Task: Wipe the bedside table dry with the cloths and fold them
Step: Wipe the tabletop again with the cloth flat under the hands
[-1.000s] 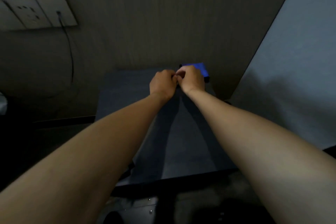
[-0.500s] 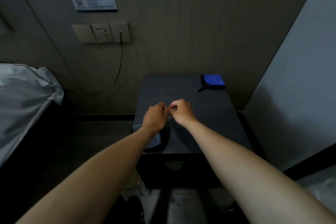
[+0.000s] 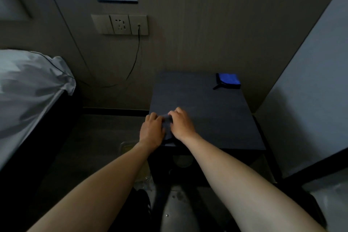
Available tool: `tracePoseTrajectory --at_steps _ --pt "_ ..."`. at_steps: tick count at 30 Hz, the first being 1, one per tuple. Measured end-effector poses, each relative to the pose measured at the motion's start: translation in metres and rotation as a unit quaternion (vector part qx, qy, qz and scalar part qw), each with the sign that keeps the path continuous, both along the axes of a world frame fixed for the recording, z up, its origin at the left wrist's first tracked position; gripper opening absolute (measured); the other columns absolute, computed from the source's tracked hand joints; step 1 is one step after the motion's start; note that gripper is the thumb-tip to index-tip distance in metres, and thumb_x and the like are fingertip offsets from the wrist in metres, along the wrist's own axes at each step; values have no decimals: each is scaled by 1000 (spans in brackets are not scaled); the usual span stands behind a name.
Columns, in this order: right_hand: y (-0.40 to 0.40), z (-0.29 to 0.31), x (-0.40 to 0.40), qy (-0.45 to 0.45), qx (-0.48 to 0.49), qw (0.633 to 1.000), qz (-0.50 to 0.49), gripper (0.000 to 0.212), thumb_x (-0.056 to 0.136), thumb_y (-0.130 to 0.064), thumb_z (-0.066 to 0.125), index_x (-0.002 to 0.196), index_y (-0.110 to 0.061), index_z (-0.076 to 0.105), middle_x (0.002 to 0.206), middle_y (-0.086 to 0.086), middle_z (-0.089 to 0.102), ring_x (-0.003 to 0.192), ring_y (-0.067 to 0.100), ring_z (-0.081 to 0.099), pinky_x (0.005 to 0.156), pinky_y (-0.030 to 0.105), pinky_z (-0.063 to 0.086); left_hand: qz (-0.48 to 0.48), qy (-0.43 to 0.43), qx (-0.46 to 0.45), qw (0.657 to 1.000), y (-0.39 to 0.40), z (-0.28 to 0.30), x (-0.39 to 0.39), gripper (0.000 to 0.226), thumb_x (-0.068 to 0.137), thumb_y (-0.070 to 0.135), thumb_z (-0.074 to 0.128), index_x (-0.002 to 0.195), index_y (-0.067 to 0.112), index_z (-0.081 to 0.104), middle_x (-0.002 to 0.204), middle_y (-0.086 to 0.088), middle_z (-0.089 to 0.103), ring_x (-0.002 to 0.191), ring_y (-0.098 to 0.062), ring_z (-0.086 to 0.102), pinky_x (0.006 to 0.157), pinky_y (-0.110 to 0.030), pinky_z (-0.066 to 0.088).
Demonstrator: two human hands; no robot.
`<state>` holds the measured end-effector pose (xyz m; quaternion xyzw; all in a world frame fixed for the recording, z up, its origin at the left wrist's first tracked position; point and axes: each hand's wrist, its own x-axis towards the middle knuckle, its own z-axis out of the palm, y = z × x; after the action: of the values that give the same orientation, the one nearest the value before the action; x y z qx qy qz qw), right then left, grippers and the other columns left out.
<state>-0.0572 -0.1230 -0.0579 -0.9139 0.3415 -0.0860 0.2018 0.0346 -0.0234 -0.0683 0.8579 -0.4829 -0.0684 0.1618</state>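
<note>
A dark bedside table (image 3: 207,103) stands against the wall. At its near left corner lies a dark grey cloth (image 3: 167,132), mostly covered by my hands. My left hand (image 3: 151,131) presses on the cloth's left side and my right hand (image 3: 181,125) on its right, fingers curled over the fabric. A folded blue cloth (image 3: 228,80) with a dark edge rests at the table's far right corner, well away from both hands.
A bed with white sheets (image 3: 28,88) is on the left. A wall socket (image 3: 120,24) with a black cable (image 3: 134,60) hangs above the floor gap. A pale wall (image 3: 310,81) bounds the right side. Dim floor lies below the table.
Both hands have drawn back from the table's far side to its near left corner with the grey cloth, and now lie flat on it. The view has widened.
</note>
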Motion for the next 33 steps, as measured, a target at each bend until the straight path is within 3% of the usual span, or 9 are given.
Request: tracePoseTrajectory --at_steps 3,6,8,13,23,26,33 --pt "12 -4 4 36 -32 997 60 42 100 -12 48 142 -8 47 150 10 40 138 28 40 109 37 38 -8 -6 35 999 0 -6 0 57 95 32 58 147 16 40 150 -4 39 138 -24 38 106 -38 43" --pt "28 -14 7 48 -26 997 50 54 105 -9 41 155 -2 20 163 14 16 150 27 19 120 34 21 -37 -46 102 993 8 -18 -2 91 90 37 67 158 14 11 165 -5 11 152 -20 11 121 -35 19" --pt "39 -23 6 53 -40 997 41 60 105 -8 40 157 -3 10 166 13 6 153 25 8 121 33 12 -24 -82 108 991 16 -24 -6 82 98 33 55 159 13 3 166 -7 1 153 -19 2 124 -34 10" --pt "52 -35 6 78 -32 996 33 59 107 -14 33 157 -6 2 166 11 -4 153 22 -6 122 35 0 23 -77 113 990 29 -34 -14 64 107 37 26 158 15 -4 165 -5 -11 152 -20 -10 125 -39 6" --pt "46 -44 -29 80 -23 997 -5 58 108 -14 29 156 -3 -3 166 13 -8 153 21 -9 122 34 -4 -16 -113 170 979 13 -31 -44 68 106 38 23 156 9 -13 163 -10 -20 150 -23 -18 124 -40 -3" --pt "25 -46 -55 87 -16 996 -23 55 109 -17 22 156 -2 0 165 14 -7 153 21 -8 122 32 -5 -40 -97 167 980 -8 -29 -68 66 106 36 21 155 8 -13 162 -9 -22 150 -23 -20 124 -41 -3" --pt "-22 -40 -136 117 -26 989 -83 58 109 -24 26 158 -8 0 166 10 -7 153 19 -8 120 32 -4 -67 -86 166 980 -69 -29 -143 62 107 36 10 154 9 -18 161 -7 -26 149 -21 -22 124 -40 -4"
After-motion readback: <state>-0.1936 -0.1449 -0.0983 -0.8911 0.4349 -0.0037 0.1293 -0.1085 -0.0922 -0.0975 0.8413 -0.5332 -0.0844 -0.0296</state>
